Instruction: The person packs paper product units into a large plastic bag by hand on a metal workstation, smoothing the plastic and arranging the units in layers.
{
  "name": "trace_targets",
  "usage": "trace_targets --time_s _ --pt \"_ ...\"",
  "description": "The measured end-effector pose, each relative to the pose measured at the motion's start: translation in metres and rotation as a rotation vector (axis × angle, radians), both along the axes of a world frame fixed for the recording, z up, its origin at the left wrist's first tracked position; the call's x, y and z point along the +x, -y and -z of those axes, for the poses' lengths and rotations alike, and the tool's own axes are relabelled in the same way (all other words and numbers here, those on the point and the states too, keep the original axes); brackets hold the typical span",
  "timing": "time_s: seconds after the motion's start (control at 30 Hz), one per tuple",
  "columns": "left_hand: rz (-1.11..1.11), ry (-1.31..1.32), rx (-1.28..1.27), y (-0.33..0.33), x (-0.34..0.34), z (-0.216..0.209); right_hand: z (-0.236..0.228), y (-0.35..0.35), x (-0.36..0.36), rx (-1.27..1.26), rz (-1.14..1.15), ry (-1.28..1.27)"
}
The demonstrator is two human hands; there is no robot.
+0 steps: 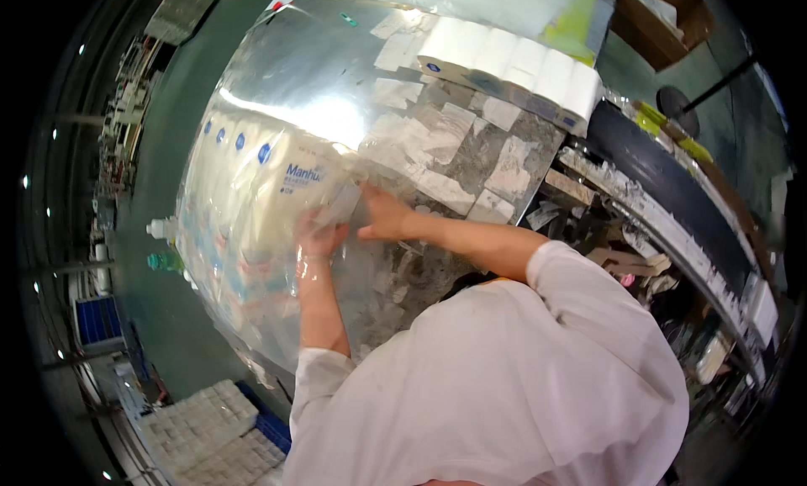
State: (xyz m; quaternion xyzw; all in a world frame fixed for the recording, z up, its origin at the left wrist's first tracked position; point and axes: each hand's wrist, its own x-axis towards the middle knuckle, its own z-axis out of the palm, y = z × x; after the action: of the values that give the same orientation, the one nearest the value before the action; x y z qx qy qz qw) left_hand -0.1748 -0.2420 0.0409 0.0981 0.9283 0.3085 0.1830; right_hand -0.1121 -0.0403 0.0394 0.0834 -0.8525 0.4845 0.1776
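Several white tissue-roll packs with blue marks [282, 179] stand in a row at the left of the metal table, inside a large clear plastic bag [252, 305]. My left hand [322, 235] rests against the near end of the closest pack, its fingers apart. Clear film lies over that wrist and partly veils the fingers. To its right, my right hand [387, 214] is at the same pack's right edge, thumb and fingers spread, fingertips touching the film there. Part of the film edge by those fingertips is hard to make out.
A wrapped row of white rolls [513, 61] lies at the table's far right. Worn tape patches cover the metal tabletop [311, 82]. A dark curved conveyor belt [664, 166] runs along the right. An open cardboard box [664, 23] stands beyond; stacked white packs [202, 423] sit lower left.
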Motion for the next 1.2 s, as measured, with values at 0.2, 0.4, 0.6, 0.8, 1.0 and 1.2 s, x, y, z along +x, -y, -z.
trace_targets --time_s 0.2,0.4,0.6,0.8,1.0,1.2 --pt "-0.342 -0.248 0.418 0.02 0.046 -0.011 -0.051 0.013 -0.061 -0.451 0.015 0.561" --pt "-0.565 0.119 0.555 0.043 0.023 -0.006 -0.029 -0.044 -0.033 0.006 -0.403 0.242" --pt "-0.639 -0.018 0.236 -0.016 0.031 -0.055 -0.046 -0.145 -0.008 -0.102 -0.266 0.447" --pt "-0.564 -0.365 0.06 -0.055 0.037 -0.033 -0.056 -0.203 -0.003 -0.209 -0.061 0.483" --pt "0.62 0.827 0.356 -0.198 0.102 -0.056 -0.004 -0.405 -0.041 0.732 0.943 -0.094" --pt "-0.161 0.428 0.72 -0.281 0.017 -0.02 -0.048 -0.333 -0.021 0.481 0.221 0.879"
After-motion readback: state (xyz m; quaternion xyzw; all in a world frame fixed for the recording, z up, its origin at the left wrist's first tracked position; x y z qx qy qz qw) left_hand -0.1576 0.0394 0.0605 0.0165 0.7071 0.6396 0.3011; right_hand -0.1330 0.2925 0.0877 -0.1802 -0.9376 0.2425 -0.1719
